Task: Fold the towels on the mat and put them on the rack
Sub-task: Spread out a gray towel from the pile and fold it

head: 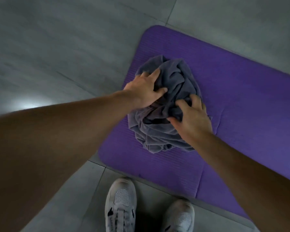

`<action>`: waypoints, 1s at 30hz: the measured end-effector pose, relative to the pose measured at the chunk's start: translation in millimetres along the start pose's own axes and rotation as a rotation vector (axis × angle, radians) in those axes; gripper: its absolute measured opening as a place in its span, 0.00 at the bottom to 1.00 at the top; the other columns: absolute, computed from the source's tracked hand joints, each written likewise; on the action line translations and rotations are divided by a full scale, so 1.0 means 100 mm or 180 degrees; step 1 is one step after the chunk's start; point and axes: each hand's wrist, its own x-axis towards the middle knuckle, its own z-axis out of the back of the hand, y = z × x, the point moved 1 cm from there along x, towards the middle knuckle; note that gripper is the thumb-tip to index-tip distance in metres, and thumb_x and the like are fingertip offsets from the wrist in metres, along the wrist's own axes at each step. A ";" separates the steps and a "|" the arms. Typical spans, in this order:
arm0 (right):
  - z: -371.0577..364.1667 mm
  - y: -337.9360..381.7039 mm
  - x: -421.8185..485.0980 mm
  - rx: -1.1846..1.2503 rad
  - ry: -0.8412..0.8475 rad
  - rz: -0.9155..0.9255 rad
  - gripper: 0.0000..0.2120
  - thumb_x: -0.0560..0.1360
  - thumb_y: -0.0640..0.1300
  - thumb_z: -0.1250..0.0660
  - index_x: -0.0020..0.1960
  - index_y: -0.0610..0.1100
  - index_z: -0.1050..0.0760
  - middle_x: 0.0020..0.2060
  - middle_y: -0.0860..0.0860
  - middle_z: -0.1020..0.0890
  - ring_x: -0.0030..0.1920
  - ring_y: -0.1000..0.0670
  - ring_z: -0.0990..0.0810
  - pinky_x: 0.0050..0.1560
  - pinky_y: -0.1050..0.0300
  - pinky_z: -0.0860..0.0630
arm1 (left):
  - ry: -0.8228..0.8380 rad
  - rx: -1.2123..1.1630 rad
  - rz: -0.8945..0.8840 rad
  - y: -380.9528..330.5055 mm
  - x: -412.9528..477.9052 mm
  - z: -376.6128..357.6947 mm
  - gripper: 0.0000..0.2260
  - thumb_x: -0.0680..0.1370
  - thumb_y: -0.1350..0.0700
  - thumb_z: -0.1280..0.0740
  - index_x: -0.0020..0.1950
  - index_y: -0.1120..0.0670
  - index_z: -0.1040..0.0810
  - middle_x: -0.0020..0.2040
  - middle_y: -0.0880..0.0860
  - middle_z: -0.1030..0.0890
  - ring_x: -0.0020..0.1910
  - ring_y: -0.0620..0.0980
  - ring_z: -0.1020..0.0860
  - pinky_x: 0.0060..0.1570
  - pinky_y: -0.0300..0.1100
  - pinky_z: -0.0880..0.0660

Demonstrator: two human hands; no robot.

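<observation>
A crumpled heap of grey towels (174, 81) lies on the near left end of a purple mat (241, 97). My left hand (145, 91) lies on the heap's upper left side, fingers spread, thumb pressed into a fold. My right hand (193, 118) is on the heap's right side, with its fingers curled into the cloth and gripping it. No rack is in view.
Grey floor tiles (57, 47) surround the mat. My two grey sneakers (120, 205) stand on the tiles just in front of the mat's near edge. The mat runs on to the right, out of the frame.
</observation>
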 end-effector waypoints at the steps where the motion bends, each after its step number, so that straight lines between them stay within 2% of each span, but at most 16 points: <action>1: -0.01 -0.03 0.00 0.0048 -0.0039 -0.0008 0.22 0.74 0.53 0.26 0.65 0.51 0.27 0.71 0.45 0.37 0.69 0.39 0.34 0.55 0.41 0.22 | -0.0052 0.0041 -0.0043 -0.04 0.03 -0.02 0.29 0.80 0.35 0.41 0.78 0.46 0.38 0.74 0.55 0.31 0.73 0.60 0.32 0.67 0.59 0.30; 3: 0.01 -0.08 0.01 0.0217 -0.0038 -0.0033 0.17 0.75 0.49 0.26 0.61 0.49 0.25 0.67 0.45 0.33 0.66 0.41 0.31 0.57 0.45 0.23 | -0.0266 -0.0087 -0.0138 -0.11 0.01 -0.04 0.15 0.81 0.40 0.38 0.60 0.48 0.24 0.58 0.52 0.21 0.60 0.57 0.23 0.57 0.54 0.24; 4: 0.06 -0.09 0.02 0.0351 -0.0024 -0.0035 0.15 0.74 0.48 0.26 0.59 0.48 0.24 0.64 0.46 0.31 0.64 0.42 0.29 0.58 0.46 0.24 | -0.0336 -0.0307 -0.0124 -0.13 -0.03 -0.04 0.11 0.81 0.42 0.37 0.50 0.48 0.24 0.49 0.50 0.20 0.52 0.55 0.21 0.50 0.51 0.24; 6: 0.21 -0.10 -0.03 0.0646 0.0005 -0.0007 0.14 0.73 0.47 0.25 0.56 0.47 0.22 0.60 0.49 0.28 0.60 0.45 0.26 0.58 0.50 0.26 | -0.0355 -0.0877 0.0057 -0.17 -0.17 0.01 0.13 0.80 0.45 0.34 0.40 0.49 0.27 0.37 0.47 0.23 0.40 0.49 0.22 0.41 0.45 0.26; 8: 0.44 -0.06 -0.17 0.0805 0.0024 0.0077 0.14 0.72 0.48 0.23 0.54 0.46 0.21 0.56 0.51 0.27 0.55 0.51 0.27 0.54 0.61 0.31 | -0.0414 -0.1466 0.0305 -0.21 -0.37 0.11 0.16 0.80 0.46 0.33 0.36 0.51 0.28 0.31 0.44 0.26 0.33 0.42 0.26 0.35 0.39 0.30; 10: 0.73 0.01 -0.37 0.0920 0.0070 0.0135 0.14 0.71 0.47 0.22 0.54 0.46 0.20 0.54 0.53 0.28 0.52 0.56 0.29 0.49 0.71 0.36 | -0.0482 -0.1894 0.0439 -0.31 -0.63 0.27 0.18 0.79 0.46 0.32 0.37 0.56 0.28 0.30 0.45 0.29 0.30 0.43 0.30 0.34 0.40 0.32; 14: 1.39 0.16 -0.83 0.1049 0.0122 0.0089 0.13 0.70 0.46 0.21 0.52 0.46 0.18 0.52 0.54 0.27 0.48 0.60 0.30 0.46 0.78 0.37 | -0.0440 -0.2327 0.0552 -0.69 -1.23 0.69 0.20 0.78 0.45 0.32 0.42 0.62 0.29 0.33 0.50 0.30 0.32 0.47 0.30 0.36 0.47 0.32; 17: 1.94 0.25 -1.19 0.1096 0.0050 -0.0041 0.13 0.69 0.46 0.21 0.51 0.45 0.18 0.51 0.53 0.26 0.48 0.59 0.29 0.47 0.80 0.36 | -0.0312 -0.2414 0.0464 -1.12 -1.67 1.09 0.22 0.75 0.41 0.33 0.43 0.61 0.29 0.33 0.51 0.30 0.34 0.49 0.29 0.37 0.51 0.30; 21: 2.70 0.29 -1.64 0.1211 -0.0182 -0.0250 0.13 0.69 0.48 0.21 0.50 0.45 0.18 0.51 0.53 0.26 0.45 0.62 0.31 0.46 0.81 0.36 | -0.0135 -0.2382 0.0262 -1.75 -2.11 1.61 0.20 0.77 0.42 0.33 0.44 0.60 0.27 0.33 0.50 0.29 0.34 0.50 0.28 0.39 0.60 0.23; 23: 3.07 0.24 -1.86 0.1308 -0.0264 -0.0372 0.12 0.69 0.49 0.21 0.50 0.47 0.18 0.50 0.54 0.26 0.45 0.62 0.30 0.45 0.80 0.35 | -0.0071 -0.2331 0.0076 -2.09 -2.27 1.81 0.19 0.79 0.43 0.33 0.46 0.61 0.26 0.33 0.51 0.29 0.34 0.49 0.28 0.38 0.58 0.23; 27: 3.68 -0.02 -2.27 0.1476 -0.0547 -0.0558 0.12 0.68 0.49 0.21 0.46 0.55 0.22 0.49 0.54 0.25 0.45 0.59 0.28 0.45 0.79 0.35 | 0.0050 -0.2225 -0.0296 -2.80 -2.55 2.04 0.18 0.81 0.46 0.34 0.45 0.61 0.28 0.33 0.50 0.30 0.32 0.46 0.31 0.37 0.47 0.32; 30: 4.00 -0.34 -2.55 0.1528 -0.0691 -0.0678 0.13 0.68 0.49 0.21 0.45 0.56 0.23 0.49 0.53 0.24 0.46 0.56 0.26 0.44 0.77 0.34 | 0.0149 -0.2281 -0.0383 -3.33 -2.67 2.01 0.18 0.81 0.46 0.34 0.40 0.57 0.30 0.32 0.47 0.33 0.31 0.46 0.33 0.36 0.45 0.35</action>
